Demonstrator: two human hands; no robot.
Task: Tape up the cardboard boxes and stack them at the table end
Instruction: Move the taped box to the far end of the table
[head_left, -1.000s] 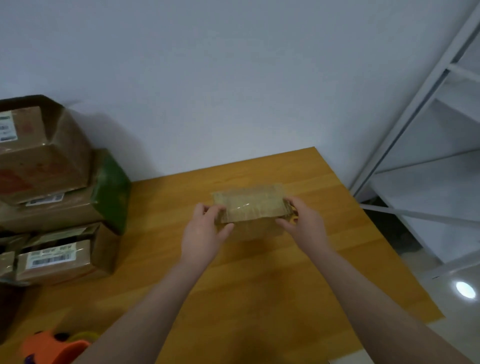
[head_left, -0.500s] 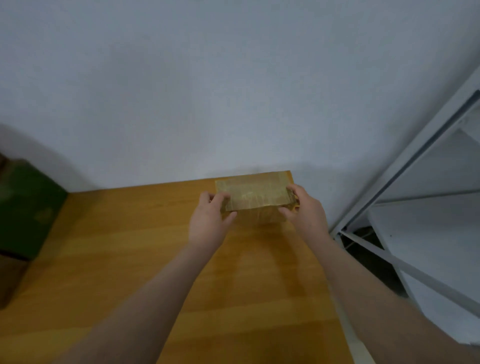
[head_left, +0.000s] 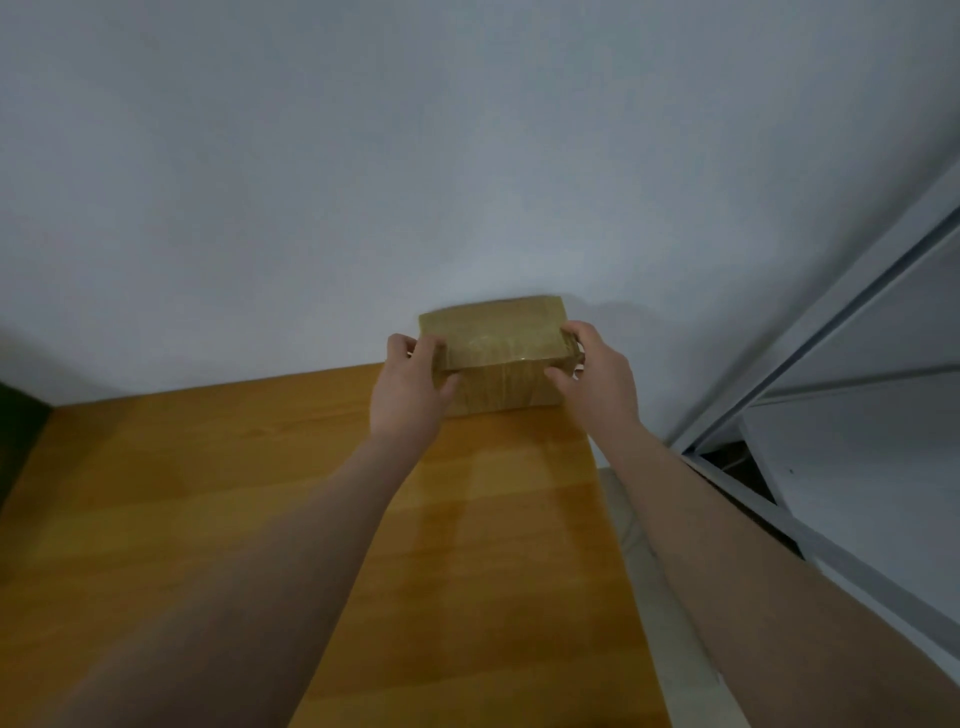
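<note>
A small cardboard box (head_left: 497, 343), wrapped in glossy clear tape, sits at the far right corner of the wooden table (head_left: 260, 493), close against the white wall. My left hand (head_left: 410, 387) grips its left end, thumb on the front face and fingers curled over the top edge. My right hand (head_left: 592, 371) grips the right end the same way. The box's bottom edge looks level with the tabletop; whether it rests on it I cannot tell.
The table's right edge runs just right of the box, with pale floor below. A white metal shelf frame (head_left: 810, 364) stands to the right. A dark green box edge (head_left: 21, 431) shows at the far left.
Both hands have carried the box away from me and to the right, from mid-table to the far corner by the wall. The stacked boxes at the left have dropped out of view.
</note>
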